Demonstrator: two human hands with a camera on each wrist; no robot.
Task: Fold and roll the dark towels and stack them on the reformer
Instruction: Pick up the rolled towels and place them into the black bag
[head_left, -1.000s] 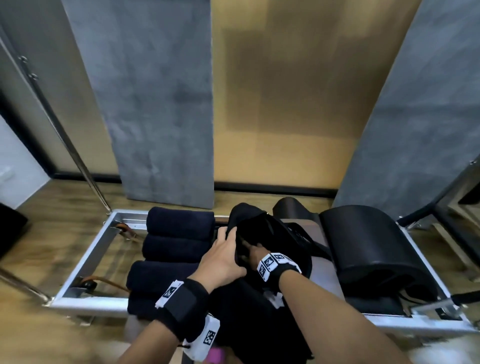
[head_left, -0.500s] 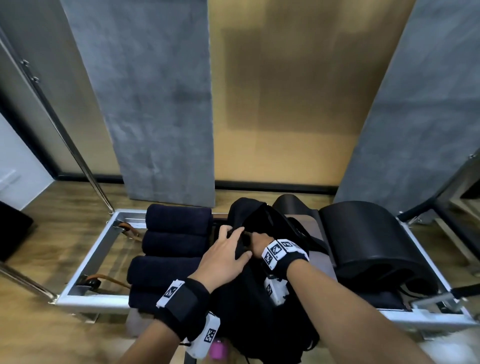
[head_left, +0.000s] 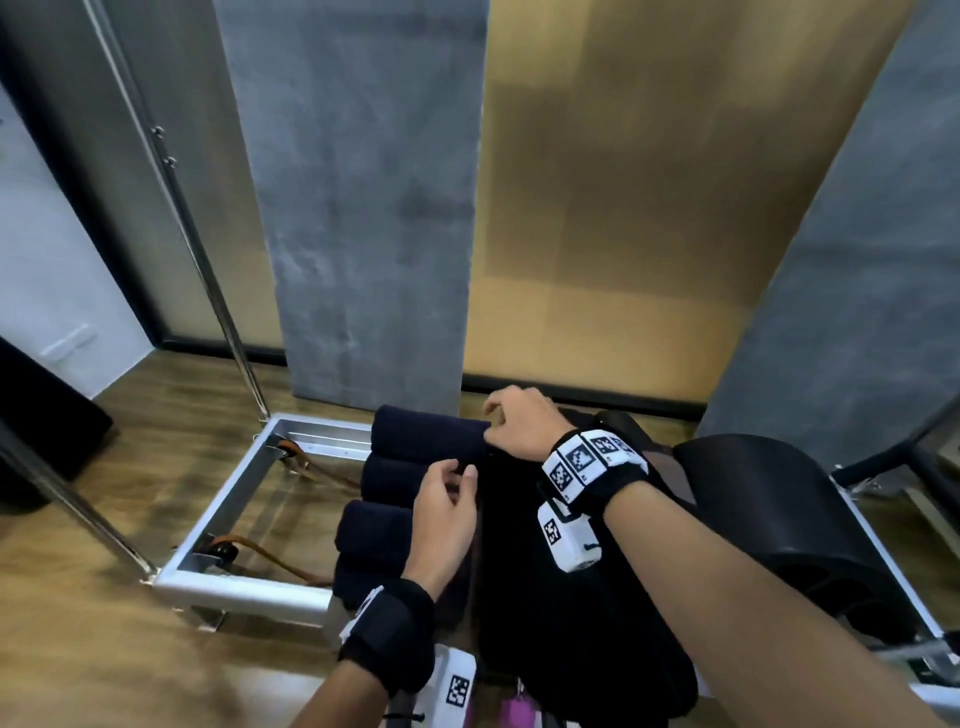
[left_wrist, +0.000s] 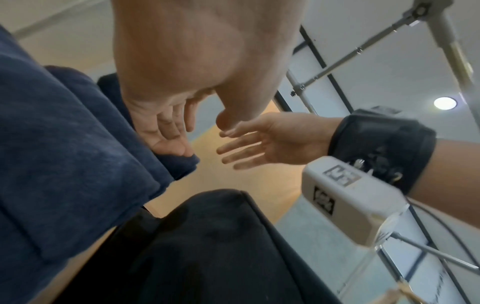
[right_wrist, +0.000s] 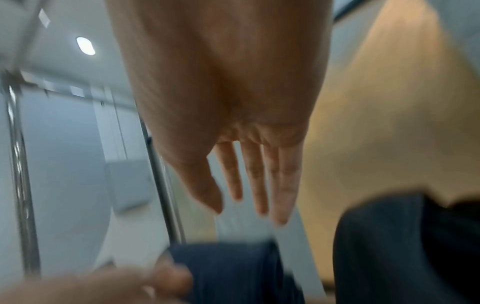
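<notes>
Partly blurred right hand (right_wrist: 228, 123), towel roll (right_wrist: 233, 271)

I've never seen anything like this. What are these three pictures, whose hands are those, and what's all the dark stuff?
No robot here: a person wears three cameras. The big picture comes from a camera on the head, looking down at both hands. The other two come from small cameras strapped under each wrist, looking along the palm to the fingers.

The metal frame is a reformer, an exercise machine. On it lie rolled towels, dark blue, stacked side by side. Beside them lies a loose dark towel not yet rolled, and to the right a black padded block.

The left hand hovers by the rolls, and its fingertips seem to touch one. The right hand is above the farthest roll. Neither has a grip on anything: the wrist pictures show straight, relaxed fingers.
</notes>
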